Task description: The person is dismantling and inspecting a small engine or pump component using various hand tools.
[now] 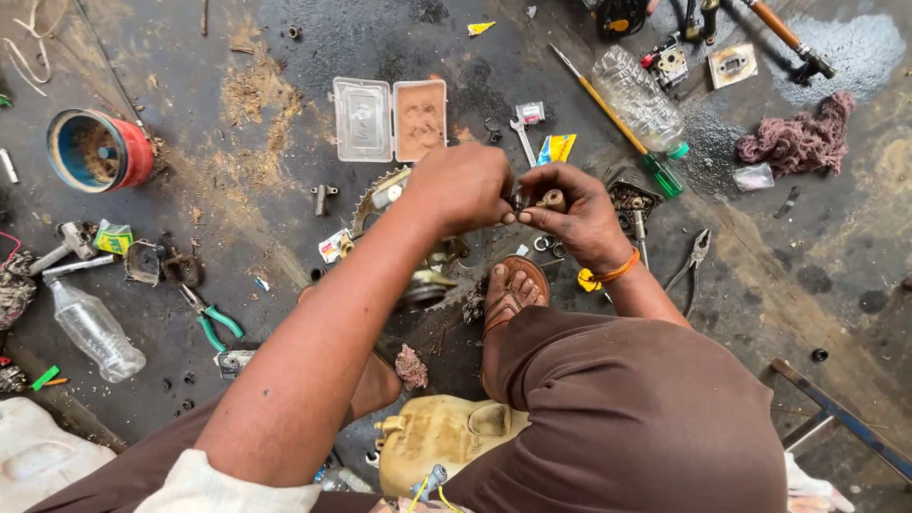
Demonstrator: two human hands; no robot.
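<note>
Looks like a small engine repair workshop, the kind where the work happens right on the ground. The floor (285,57) is dark, oil-stained concrete with sawdust patches at 11 o'clock. Tools lie loose everywhere: green-handled pliers (211,321) at 8 o'clock, a spanner (522,138) near 12, a screwdriver (617,119) at 1, more pliers (692,258) at 3. A sprocket (375,199) sits mid-floor, a greasy rag (803,138) at 2, and a yellowed fuel tank (437,432) at 6.
</note>
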